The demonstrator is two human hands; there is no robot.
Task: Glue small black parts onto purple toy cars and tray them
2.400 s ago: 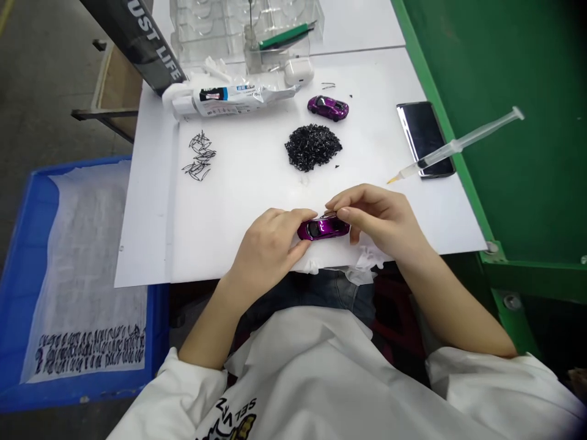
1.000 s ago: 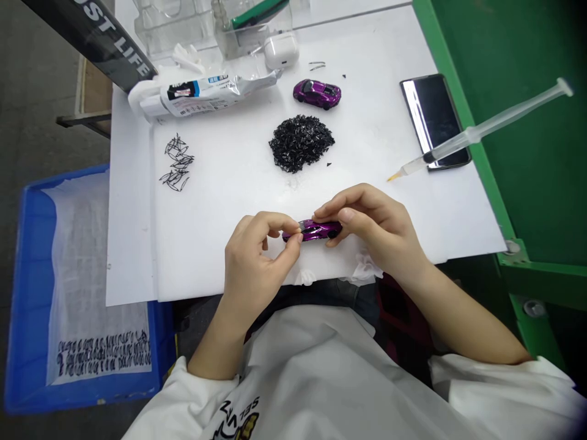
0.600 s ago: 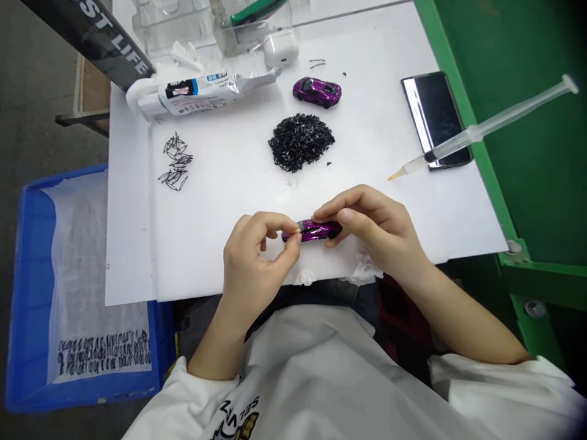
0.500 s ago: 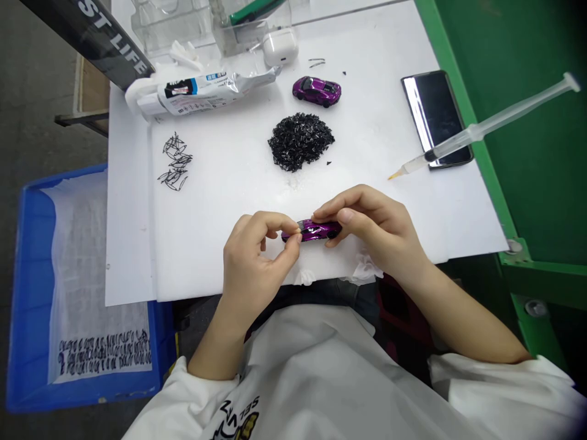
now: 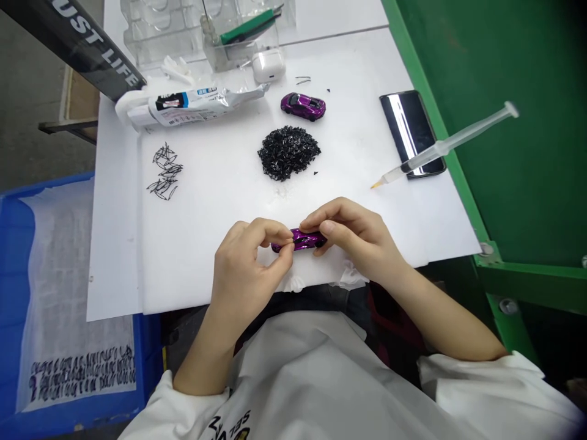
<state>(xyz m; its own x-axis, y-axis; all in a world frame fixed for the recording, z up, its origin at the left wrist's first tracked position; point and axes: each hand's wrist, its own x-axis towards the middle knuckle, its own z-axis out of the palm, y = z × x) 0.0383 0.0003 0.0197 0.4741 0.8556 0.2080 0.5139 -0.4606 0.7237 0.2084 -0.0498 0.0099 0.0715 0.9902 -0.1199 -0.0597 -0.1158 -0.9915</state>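
A small purple toy car (image 5: 303,239) is held between both hands, low over the front edge of the white board. My left hand (image 5: 250,263) pinches the car's left end between thumb and fingertips. Around its right end are the thumb and fingers of my right hand (image 5: 362,241). A heap of small black pieces (image 5: 288,153) lies just beyond my hands. Behind the heap stands a second purple toy car (image 5: 303,106). Thin black outline pieces (image 5: 165,171) are scattered at the left of the board.
A syringe (image 5: 443,148) with a yellow tip rests across a phone (image 5: 413,133) at the right. At the back left are a white tube (image 5: 202,105), a white case (image 5: 268,65) and clear trays (image 5: 160,30). A blue bin (image 5: 149,360) stands at the lower left.
The whole view has shifted, so the table things appear further left and slightly lower. Both hands still hold the purple car, with little visible change in their grip.
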